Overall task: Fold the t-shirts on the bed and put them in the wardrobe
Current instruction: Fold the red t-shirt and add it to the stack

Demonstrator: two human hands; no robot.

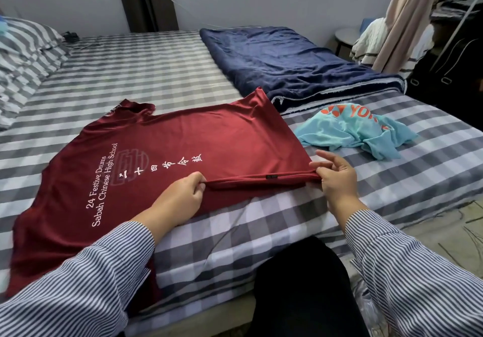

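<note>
Both the left hand and right hand pinch the red shirt's hem, seemingly mid-fold; uneven pull could skew the crease beside the blue shirt.

Single head-worn wide view, looking forward and down across bed; sleeves close at bottom of frame, wall far at top.
</note>
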